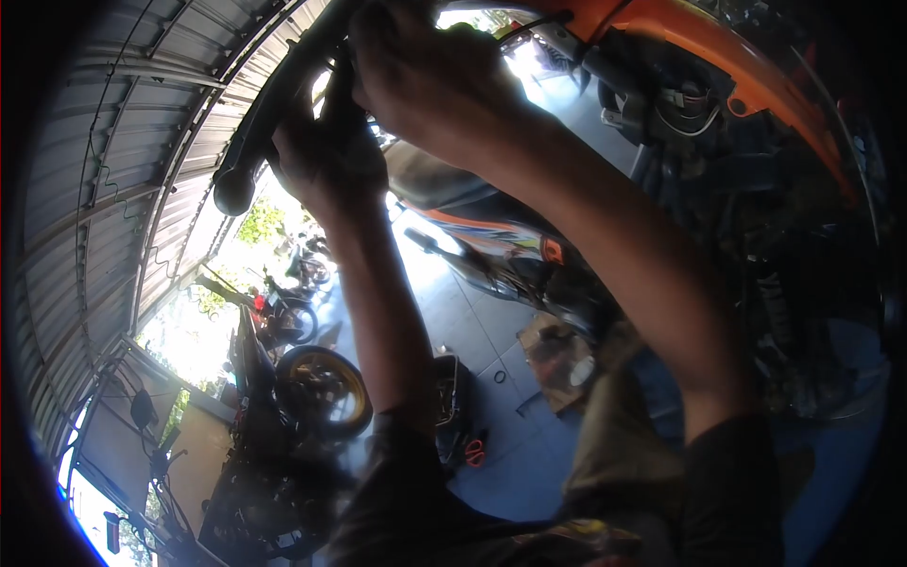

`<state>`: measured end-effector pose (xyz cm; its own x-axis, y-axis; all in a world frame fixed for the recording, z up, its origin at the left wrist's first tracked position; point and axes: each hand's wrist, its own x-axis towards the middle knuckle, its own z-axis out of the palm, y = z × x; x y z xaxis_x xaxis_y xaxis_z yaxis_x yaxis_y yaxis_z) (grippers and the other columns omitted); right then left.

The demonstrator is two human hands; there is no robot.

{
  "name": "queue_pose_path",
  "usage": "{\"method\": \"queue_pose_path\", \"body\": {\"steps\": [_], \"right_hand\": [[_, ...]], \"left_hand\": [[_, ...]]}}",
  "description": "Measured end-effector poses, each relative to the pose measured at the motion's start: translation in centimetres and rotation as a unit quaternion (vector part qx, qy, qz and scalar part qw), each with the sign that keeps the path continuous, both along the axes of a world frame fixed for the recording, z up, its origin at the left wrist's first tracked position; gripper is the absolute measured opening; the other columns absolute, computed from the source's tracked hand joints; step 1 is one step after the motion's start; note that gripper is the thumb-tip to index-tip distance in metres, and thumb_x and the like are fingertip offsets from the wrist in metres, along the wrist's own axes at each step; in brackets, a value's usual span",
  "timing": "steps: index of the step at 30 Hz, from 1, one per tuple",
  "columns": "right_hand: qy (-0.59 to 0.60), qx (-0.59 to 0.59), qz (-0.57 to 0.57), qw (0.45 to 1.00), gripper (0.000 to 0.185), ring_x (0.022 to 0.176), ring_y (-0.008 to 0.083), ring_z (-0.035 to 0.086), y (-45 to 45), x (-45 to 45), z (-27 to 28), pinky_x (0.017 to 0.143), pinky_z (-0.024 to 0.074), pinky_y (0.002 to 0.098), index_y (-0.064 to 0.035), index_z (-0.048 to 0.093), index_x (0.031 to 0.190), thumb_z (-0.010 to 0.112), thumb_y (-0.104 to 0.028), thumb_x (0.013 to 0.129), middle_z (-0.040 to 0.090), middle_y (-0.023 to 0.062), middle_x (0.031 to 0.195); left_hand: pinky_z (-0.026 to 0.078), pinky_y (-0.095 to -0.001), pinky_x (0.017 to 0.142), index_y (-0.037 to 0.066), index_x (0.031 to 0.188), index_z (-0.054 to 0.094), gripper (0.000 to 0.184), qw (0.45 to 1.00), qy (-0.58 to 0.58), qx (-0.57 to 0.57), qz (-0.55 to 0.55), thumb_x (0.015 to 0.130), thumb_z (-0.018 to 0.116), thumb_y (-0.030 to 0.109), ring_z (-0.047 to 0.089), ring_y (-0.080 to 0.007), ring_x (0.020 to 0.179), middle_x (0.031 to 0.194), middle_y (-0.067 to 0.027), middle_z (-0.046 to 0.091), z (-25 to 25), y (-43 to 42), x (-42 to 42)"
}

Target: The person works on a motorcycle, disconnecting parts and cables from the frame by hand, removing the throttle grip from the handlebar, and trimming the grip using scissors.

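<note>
At the top of the view a motorcycle handlebar with a black grip (248, 170) slants up to the right. My left hand (331, 165) is raised against it from below, its fingers curled in shadow by the bar. Just above and to the right, my right hand (425, 90) is closed, with its fingertips in the dark area at the bar. What either hand pinches there is hidden by shadow and by the hands. Beneath my forearms lies the motorcycle's dark seat (439, 180); its orange bodywork (704, 47) is at the upper right.
Exposed wiring (685, 99) shows under the orange panel. On the tiled floor lie a piece of cardboard (557, 364) with parts on it, red-handled scissors (475, 452) and a dark tray (453, 392). Another motorcycle's wheel (326, 390) stands at the left.
</note>
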<state>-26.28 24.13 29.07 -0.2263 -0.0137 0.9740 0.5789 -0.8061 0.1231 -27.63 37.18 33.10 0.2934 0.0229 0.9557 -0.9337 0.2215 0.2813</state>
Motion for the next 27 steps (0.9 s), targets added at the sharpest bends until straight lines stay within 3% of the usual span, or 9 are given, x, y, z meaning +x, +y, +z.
{"method": "queue_pose_path", "body": {"steps": [5, 9, 11, 15, 17, 18, 20, 23, 27], "right_hand": [[0.002, 0.031, 0.074, 0.997, 0.043, 0.065, 0.0319, 0.070, 0.8, 0.6, 0.1, 0.047, 0.0565, 0.0358, 0.0177, 0.052, 0.112, 0.061, -0.014, 0.084, 0.054, 0.0405, 0.117], [0.029, 0.017, 0.094, 0.995, 0.052, 0.069, 0.0357, 0.070, 0.2, 0.3, 0.3, 0.047, 0.0569, 0.0374, 0.0202, 0.048, 0.117, 0.063, -0.016, 0.083, 0.054, 0.0418, 0.116], [0.024, 0.009, 0.043, 0.999, 0.052, 0.068, 0.0355, 0.070, 0.6, 0.9, 0.2, 0.047, 0.0569, 0.0368, 0.0202, 0.048, 0.117, 0.064, -0.016, 0.082, 0.054, 0.0415, 0.116], [-0.057, -0.019, 0.015, 0.998, 0.055, 0.066, 0.0333, 0.069, 0.4, 1.7, 0.4, 0.049, 0.0569, 0.0354, 0.0207, 0.047, 0.117, 0.066, -0.017, 0.082, 0.054, 0.0395, 0.115], [-0.019, -0.008, 0.044, 0.999, 0.055, 0.065, 0.0323, 0.069, 0.3, 0.9, 0.4, 0.049, 0.0567, 0.0351, 0.0201, 0.047, 0.118, 0.066, -0.018, 0.082, 0.055, 0.0388, 0.115], [0.018, 0.004, 0.073, 0.997, 0.055, 0.064, 0.0313, 0.069, 0.2, 0.5, 0.4, 0.049, 0.0565, 0.0348, 0.0195, 0.047, 0.118, 0.066, -0.018, 0.083, 0.055, 0.0380, 0.114], [0.002, 0.011, 0.073, 0.997, 0.053, 0.063, 0.0310, 0.068, 0.4, 0.6, 0.2, 0.048, 0.0560, 0.0351, 0.0178, 0.049, 0.118, 0.066, -0.019, 0.084, 0.055, 0.0377, 0.115], [-0.001, 0.034, 0.088, 0.995, 0.048, 0.062, 0.0309, 0.068, 0.7, 0.3, 0.0, 0.047, 0.0553, 0.0357, 0.0148, 0.051, 0.116, 0.066, -0.018, 0.084, 0.056, 0.0362, 0.116], [-0.003, 0.085, 0.098, 0.992, 0.044, 0.062, 0.0320, 0.067, 1.7, 0.5, 0.1, 0.046, 0.0554, 0.0369, 0.0124, 0.052, 0.114, 0.065, -0.016, 0.083, 0.060, 0.0299, 0.111]], "left_hand": [[0.052, -0.0328, 0.093, -0.009, 0.107, 0.060, 0.024, 0.999, 0.039, 0.035, -0.003, 0.082, 0.062, -0.009, 0.064, -0.0211, 0.098, 0.103, -0.0171, 0.065, 0.5, -0.4, -0.2], [0.052, -0.0321, 0.092, -0.008, 0.105, 0.063, 0.023, 0.996, 0.064, 0.056, -0.006, 0.081, 0.065, -0.007, 0.063, -0.0182, 0.098, 0.102, -0.0137, 0.066, 0.9, -0.6, 0.2], [0.044, -0.0410, 0.105, -0.004, 0.116, 0.054, 0.033, 0.942, -0.132, 0.209, 0.227, 0.098, 0.051, 0.024, 0.052, -0.0315, 0.118, 0.118, -0.0189, 0.054, 1.0, -0.2, 0.8], [0.051, -0.0326, 0.091, -0.007, 0.103, 0.065, 0.022, 0.905, -0.196, 0.175, 0.336, 0.080, 0.068, -0.005, 0.064, -0.0175, 0.095, 0.101, -0.0118, 0.066, 1.4, -1.4, -0.2], [0.049, -0.0343, 0.095, -0.007, 0.104, 0.065, 0.020, 0.794, -0.190, 0.201, 0.541, 0.085, 0.062, -0.004, 0.063, -0.0200, 0.100, 0.102, -0.0131, 0.066, 1.0, -1.9, -1.2], [0.049, -0.0343, 0.095, -0.007, 0.104, 0.065, 0.020, 0.795, -0.189, 0.201, 0.540, 0.085, 0.062, -0.004, 0.063, -0.0200, 0.100, 0.102, -0.0131, 0.066, 0.9, -2.1, -0.9], [0.052, -0.0393, 0.085, -0.006, 0.102, 0.066, 0.015, 0.962, -0.101, 0.093, 0.236, 0.091, 0.057, -0.002, 0.063, -0.0298, 0.093, 0.101, -0.0171, 0.067, 0.7, -2.8, -0.1], [0.051, -0.0362, 0.086, -0.005, 0.109, 0.066, 0.018, 0.919, -0.122, 0.123, 0.354, 0.094, 0.060, 0.002, 0.062, -0.0232, 0.099, 0.111, -0.0160, 0.067, 0.1, -3.9, -1.9], [0.052, -0.0379, 0.090, 0.001, 0.121, 0.065, 0.029, 0.836, -0.163, 0.132, 0.508, 0.093, 0.062, 0.007, 0.063, -0.0264, 0.099, 0.112, -0.0183, 0.067, 0.9, -1.8, -0.6]]}}
